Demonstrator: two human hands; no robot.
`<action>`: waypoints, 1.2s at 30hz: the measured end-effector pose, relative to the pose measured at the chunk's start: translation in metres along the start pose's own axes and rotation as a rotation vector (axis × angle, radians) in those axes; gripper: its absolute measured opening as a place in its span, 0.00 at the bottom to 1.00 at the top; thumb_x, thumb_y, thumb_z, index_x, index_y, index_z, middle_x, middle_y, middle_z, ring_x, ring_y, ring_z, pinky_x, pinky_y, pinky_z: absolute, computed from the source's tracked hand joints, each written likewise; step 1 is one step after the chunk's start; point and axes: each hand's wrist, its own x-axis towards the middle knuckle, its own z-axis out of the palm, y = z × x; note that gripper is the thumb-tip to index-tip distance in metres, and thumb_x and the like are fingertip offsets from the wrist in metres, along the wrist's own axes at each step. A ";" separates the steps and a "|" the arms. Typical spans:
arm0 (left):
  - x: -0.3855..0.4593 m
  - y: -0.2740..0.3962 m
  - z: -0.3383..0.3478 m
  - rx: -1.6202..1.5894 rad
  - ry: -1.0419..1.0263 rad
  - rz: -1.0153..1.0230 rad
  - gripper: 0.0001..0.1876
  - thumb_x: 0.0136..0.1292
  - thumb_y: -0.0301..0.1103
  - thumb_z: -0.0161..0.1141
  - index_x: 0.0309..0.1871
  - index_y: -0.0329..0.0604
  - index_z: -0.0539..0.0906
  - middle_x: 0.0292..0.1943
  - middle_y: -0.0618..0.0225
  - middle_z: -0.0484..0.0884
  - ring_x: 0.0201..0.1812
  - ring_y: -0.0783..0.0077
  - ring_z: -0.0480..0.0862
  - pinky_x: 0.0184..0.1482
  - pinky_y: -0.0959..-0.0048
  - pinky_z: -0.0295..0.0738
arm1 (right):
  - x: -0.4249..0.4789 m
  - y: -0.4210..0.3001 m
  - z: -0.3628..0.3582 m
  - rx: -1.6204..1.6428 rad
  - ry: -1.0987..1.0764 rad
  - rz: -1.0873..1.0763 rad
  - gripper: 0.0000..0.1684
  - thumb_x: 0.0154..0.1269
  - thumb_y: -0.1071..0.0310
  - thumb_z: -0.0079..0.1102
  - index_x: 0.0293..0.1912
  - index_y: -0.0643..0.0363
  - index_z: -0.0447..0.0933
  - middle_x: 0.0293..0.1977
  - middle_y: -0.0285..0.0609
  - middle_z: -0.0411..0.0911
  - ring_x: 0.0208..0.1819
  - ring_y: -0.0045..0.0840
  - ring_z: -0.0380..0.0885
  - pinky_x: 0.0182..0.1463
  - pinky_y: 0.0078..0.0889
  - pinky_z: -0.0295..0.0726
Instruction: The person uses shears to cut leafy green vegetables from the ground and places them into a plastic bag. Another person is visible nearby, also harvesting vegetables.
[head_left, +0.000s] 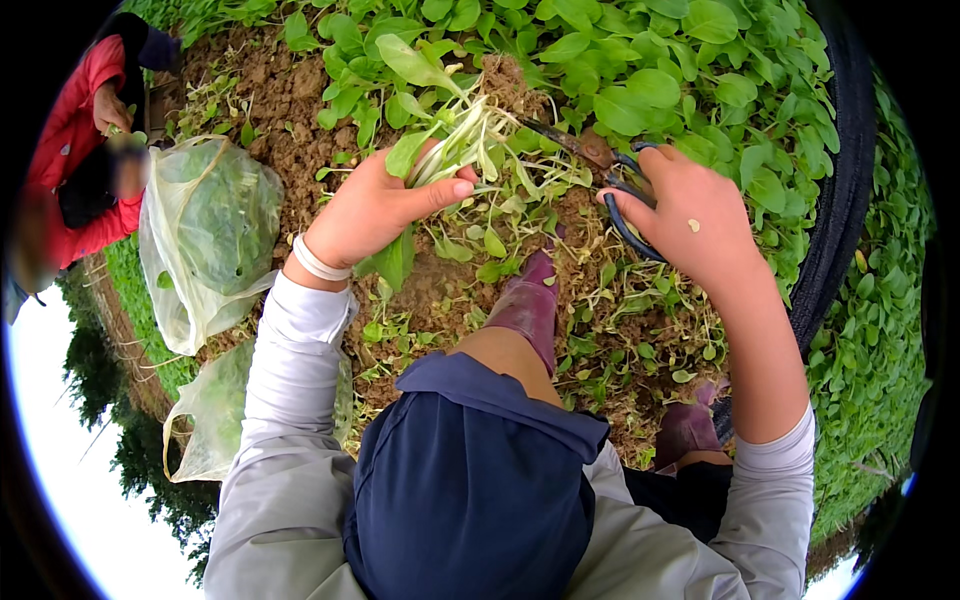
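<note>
My left hand (390, 202) grips a bunch of leafy green seedlings (457, 139) by their pale stems, with the soil-caked roots (510, 86) pointing away at the upper right. In my right hand (694, 210) is a pair of scissors (596, 154) with dark handles and rusty metal around the pivot. Its blades reach left to the root end of the bunch; whether they touch the stems cannot be told. Under both hands, cut leaves and wilted stems (525, 180) lie scattered on brown soil.
Dense leafy plants (645, 97) grow ahead and rightward. A black hose or rolled netting (836, 172) curves along the right. Translucent plastic bags (214, 225) of greens stand left, near a co-worker in red (67, 127). My purple boots (529, 300) are on the soil.
</note>
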 end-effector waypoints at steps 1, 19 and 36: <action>0.000 0.000 0.000 -0.010 -0.002 -0.002 0.17 0.58 0.35 0.61 0.48 0.36 0.75 0.39 0.71 0.80 0.40 0.82 0.75 0.43 0.79 0.71 | 0.000 0.002 -0.001 0.020 -0.011 -0.001 0.21 0.55 0.52 0.56 0.33 0.63 0.72 0.29 0.46 0.74 0.31 0.39 0.76 0.33 0.37 0.76; 0.019 -0.015 0.037 -0.292 0.135 0.004 0.15 0.59 0.37 0.59 0.45 0.37 0.75 0.35 0.68 0.80 0.25 0.84 0.66 0.31 0.85 0.64 | -0.001 0.007 -0.044 0.482 -0.467 0.025 0.31 0.56 0.44 0.54 0.22 0.67 0.70 0.14 0.50 0.65 0.18 0.38 0.64 0.24 0.36 0.64; 0.015 -0.017 0.038 -0.621 0.179 -0.118 0.14 0.55 0.33 0.62 0.44 0.42 0.74 0.35 0.69 0.79 0.33 0.81 0.76 0.37 0.79 0.71 | -0.021 -0.019 -0.004 0.614 -0.386 0.147 0.32 0.58 0.41 0.50 0.23 0.65 0.72 0.19 0.53 0.70 0.26 0.45 0.70 0.31 0.41 0.68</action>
